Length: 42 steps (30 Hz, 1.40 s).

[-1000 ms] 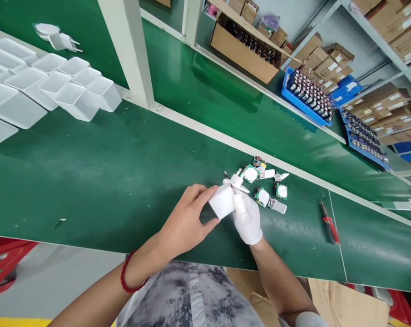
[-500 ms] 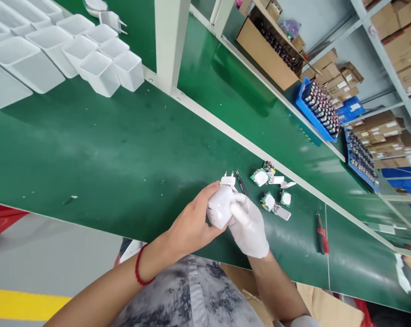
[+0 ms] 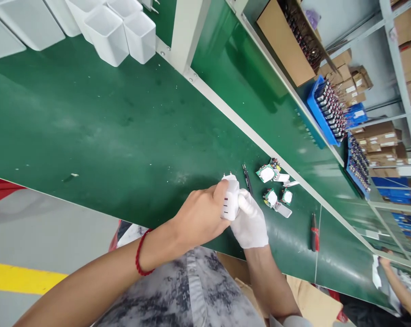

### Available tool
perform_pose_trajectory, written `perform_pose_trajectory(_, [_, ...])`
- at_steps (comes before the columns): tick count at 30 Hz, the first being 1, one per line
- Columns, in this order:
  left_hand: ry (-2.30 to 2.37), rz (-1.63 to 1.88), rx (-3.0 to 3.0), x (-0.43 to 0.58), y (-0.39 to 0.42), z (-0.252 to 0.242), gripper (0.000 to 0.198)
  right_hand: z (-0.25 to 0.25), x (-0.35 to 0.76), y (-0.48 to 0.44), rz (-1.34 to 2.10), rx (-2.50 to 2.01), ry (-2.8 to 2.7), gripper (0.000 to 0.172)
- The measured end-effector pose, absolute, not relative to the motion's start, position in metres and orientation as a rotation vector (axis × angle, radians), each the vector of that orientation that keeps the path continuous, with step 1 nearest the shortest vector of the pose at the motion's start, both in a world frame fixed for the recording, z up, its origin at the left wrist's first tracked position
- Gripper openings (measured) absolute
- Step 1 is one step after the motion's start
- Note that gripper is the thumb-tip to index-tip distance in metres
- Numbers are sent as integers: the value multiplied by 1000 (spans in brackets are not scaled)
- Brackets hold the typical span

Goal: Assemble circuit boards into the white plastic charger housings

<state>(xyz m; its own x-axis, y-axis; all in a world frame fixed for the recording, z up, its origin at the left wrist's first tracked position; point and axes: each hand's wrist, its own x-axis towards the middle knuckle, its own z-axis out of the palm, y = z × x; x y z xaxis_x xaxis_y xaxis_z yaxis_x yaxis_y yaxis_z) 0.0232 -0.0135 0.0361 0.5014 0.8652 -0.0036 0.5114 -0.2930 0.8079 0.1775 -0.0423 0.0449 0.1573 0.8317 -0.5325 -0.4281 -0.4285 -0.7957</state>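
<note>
Between both hands is a white plug-in charger [image 3: 230, 204], its two metal prongs pointing away from me and a face with several dark slots turned up. My bare left hand [image 3: 202, 212] grips its left side, the thumb lying over the top near the prongs. My right hand [image 3: 249, 222], in a white glove, holds the right side with bent fingers. Just beyond the right hand a pair of dark tweezers [image 3: 247, 178] lies on the green bench. To their right are green circuit boards with white pads [image 3: 266, 173] and a loose white casing piece [image 3: 283, 210].
Red-handled pliers [image 3: 314, 236] lie on the bench [image 3: 123, 136] at right. White bins [image 3: 108, 38] stand at the upper left beside a post [image 3: 188, 36]. A blue tray of parts [image 3: 324, 111] is on the raised shelf. Another person's arm [image 3: 401, 284] reaches in at far right.
The charger has been turned in my hands so its slotted face shows more. My left thumb has moved over its top. The camera view has shifted, and the other person's arm shows more.
</note>
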Motion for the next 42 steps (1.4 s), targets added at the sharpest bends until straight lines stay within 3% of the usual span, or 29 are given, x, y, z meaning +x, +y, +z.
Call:
perform_pose_trajectory(6, [1100, 677, 1907, 12, -10, 30, 66, 40, 170, -56, 993, -1592, -1083, 18])
perform_pose_trajectory(10, [1086, 536, 1639, 5, -7, 31, 43, 44, 179, -61, 1010, -1649, -1578, 31])
perform_pose_trajectory(13, [1039, 573, 1198, 0, -3, 30, 36, 48, 202, -47, 488, -1818, -1845, 26])
perform_pose_trajectory(16, [838, 726, 803, -3, 2, 28, 52, 43, 226, -27, -127, -2216, -2099, 37])
perform_pose_trajectory(18, [705, 820, 582, -3, 6, 29, 60, 35, 237, -18, -238, -2460, -2250, 42])
perform_pose_trajectory(21, [598, 886, 401, -1, 9, 34, 46, 27, 246, -14, -198, -2550, -2345, 37])
perform_pose_trajectory(24, [571, 943, 388, 1, 10, 40, 35, 28, 252, -16, -16, -2356, -2255, 34])
perform_pose_trajectory(28, [589, 1025, 427, 4, 12, 47, 37, 47, 251, -29, 691, -1865, -1855, 31])
perform_pose_trajectory(32, [670, 1032, 463, 17, 16, 55, 45, 71, 230, -46, 1282, -1592, -1504, 39])
perform_pose_trajectory(37, [778, 923, 362, 32, 12, 57, 45, 73, 196, -44, 1160, -1590, -1205, 63])
perform_pose_trajectory(42, [701, 885, 523, 27, 12, 50, 39, 68, 183, -28, 1076, -1566, -1252, 40])
